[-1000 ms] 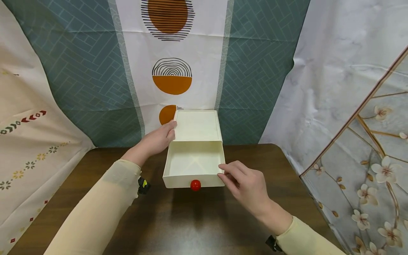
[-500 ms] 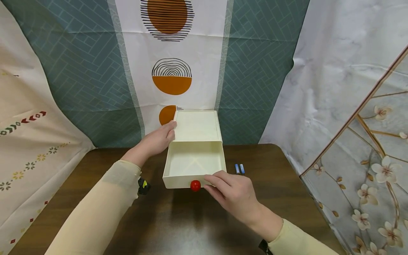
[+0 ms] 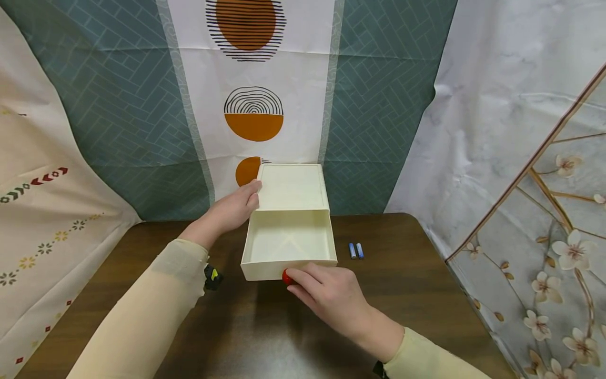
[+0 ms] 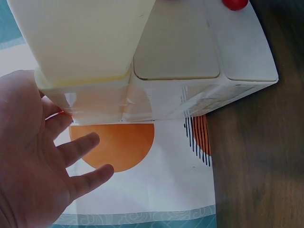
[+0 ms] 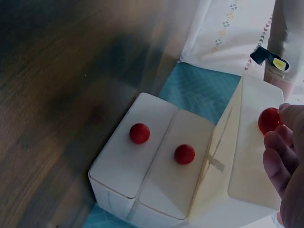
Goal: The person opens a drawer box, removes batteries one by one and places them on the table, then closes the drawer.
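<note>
A cream drawer unit (image 3: 293, 187) stands against the back cloth, its top drawer (image 3: 289, 271) pulled out towards me. My left hand (image 3: 233, 209) rests at the unit's upper left edge; in the left wrist view its lower fingers (image 4: 83, 148) are spread beside the wall, and the thumb is hidden. At the drawer front my right hand (image 3: 331, 300) pinches the round red knob (image 3: 286, 277). Two small blue batteries (image 3: 356, 251) lie side by side on the table, right of the drawer. The right wrist view shows two lower drawers (image 5: 156, 156), pushed in.
The dark wooden table (image 3: 265, 337) carries the unit near its back edge. A teal and white patterned cloth (image 3: 379, 105) hangs behind. Pale printed cloths hang on the left (image 3: 57, 237) and right (image 3: 516, 173).
My right hand has moved left along the drawer front from its right corner to the red knob, uncovering the two batteries. The left hand and drawer have stayed put.
</note>
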The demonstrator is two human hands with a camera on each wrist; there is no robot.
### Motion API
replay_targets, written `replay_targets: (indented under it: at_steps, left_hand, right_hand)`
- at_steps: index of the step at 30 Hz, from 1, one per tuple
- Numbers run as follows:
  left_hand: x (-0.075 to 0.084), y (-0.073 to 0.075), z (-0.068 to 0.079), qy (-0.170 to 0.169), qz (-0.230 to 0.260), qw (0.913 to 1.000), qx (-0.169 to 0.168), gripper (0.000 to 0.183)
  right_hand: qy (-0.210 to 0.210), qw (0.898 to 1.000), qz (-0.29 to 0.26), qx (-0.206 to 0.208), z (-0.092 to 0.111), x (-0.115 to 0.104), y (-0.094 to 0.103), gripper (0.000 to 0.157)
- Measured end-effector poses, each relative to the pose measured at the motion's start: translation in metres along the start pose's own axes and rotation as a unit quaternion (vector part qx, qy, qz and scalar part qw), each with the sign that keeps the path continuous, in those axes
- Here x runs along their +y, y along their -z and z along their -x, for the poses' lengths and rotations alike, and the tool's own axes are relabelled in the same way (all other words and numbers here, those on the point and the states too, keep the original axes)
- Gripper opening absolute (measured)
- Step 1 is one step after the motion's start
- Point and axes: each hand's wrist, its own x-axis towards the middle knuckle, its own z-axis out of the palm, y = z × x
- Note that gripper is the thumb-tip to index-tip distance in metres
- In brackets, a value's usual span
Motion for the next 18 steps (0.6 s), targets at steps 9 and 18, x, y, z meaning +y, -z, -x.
replay_targets:
  at_steps: [9, 18]
  left_hand:
    - [-0.0004, 0.0004, 0.0, -0.006, 0.002, 1.0, 0.001, 0.063]
    - [-0.0009, 0.0001, -0.0002, -0.006, 0.0, 1.0, 0.0, 0.063]
  right_hand:
    - [-0.007, 1.0, 0.018, -0.017, 0.0019, -0.0021, -0.0061, 0.037]
    - [-0.027, 0.999, 0.026, -0.024, 0.0006, -0.0011, -0.0092, 0.036]
